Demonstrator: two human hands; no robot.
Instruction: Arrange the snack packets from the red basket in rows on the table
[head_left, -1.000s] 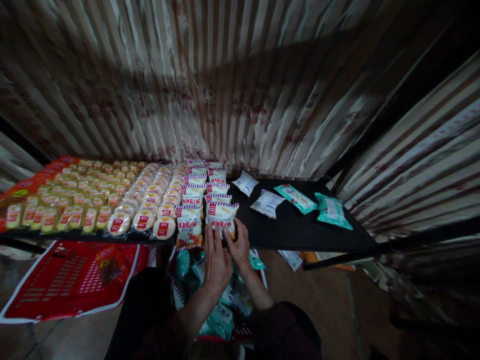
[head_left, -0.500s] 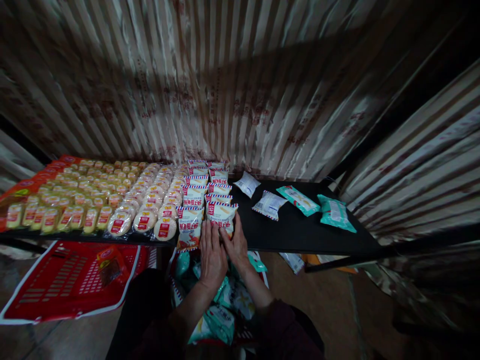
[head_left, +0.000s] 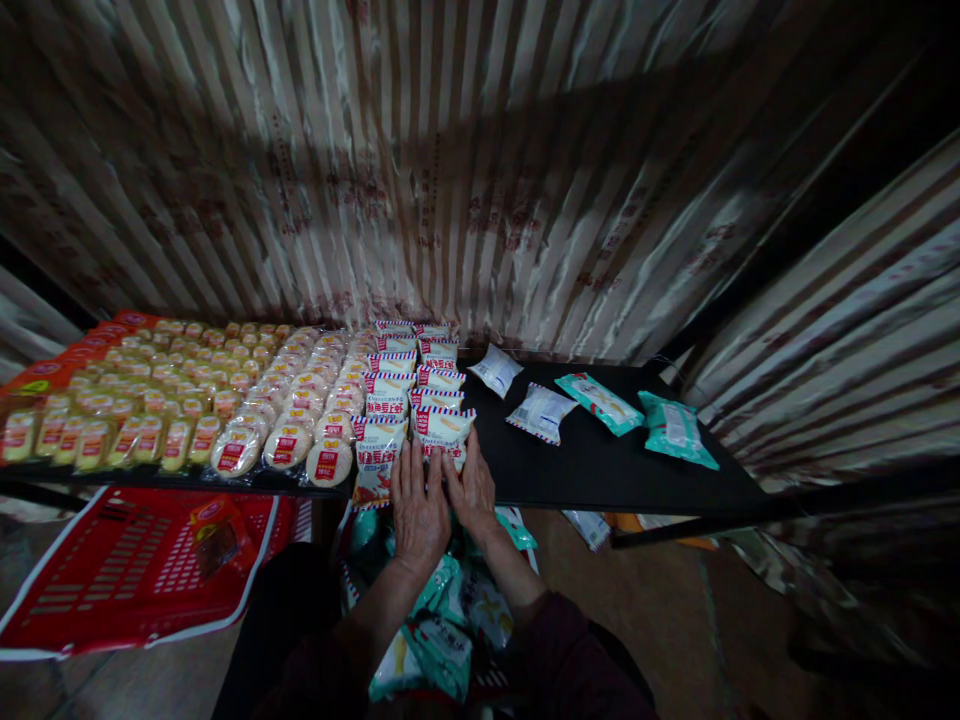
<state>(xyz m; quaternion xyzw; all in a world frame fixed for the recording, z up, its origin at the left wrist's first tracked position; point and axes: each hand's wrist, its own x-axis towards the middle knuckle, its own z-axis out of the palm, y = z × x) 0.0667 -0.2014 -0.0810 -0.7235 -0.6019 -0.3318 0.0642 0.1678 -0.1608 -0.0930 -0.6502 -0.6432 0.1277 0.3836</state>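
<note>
My left hand (head_left: pixel 417 505) and my right hand (head_left: pixel 471 490) lie side by side at the front edge of the black shelf (head_left: pixel 592 465). Their fingers are stretched flat over the lower part of the front snack packet (head_left: pixel 444 428), white with red-and-blue striped edges and red print. That packet heads the right of two rows of like packets (head_left: pixel 390 385) running to the back. Another such packet (head_left: pixel 377 450) lies just left of my left hand.
Left of the rows lie round cakes in clear wrap (head_left: pixel 304 425) and many small yellow packets (head_left: pixel 127 410). On the bare right part lie two white packets (head_left: pixel 541 410) and two teal ones (head_left: pixel 671 428). A red basket (head_left: pixel 112 570) sits below left; loose packets (head_left: pixel 442 620) below my arms.
My hands have slid a little forward and flattened onto the front packet, which now lies down in line with its row. The view has shifted slightly.
</note>
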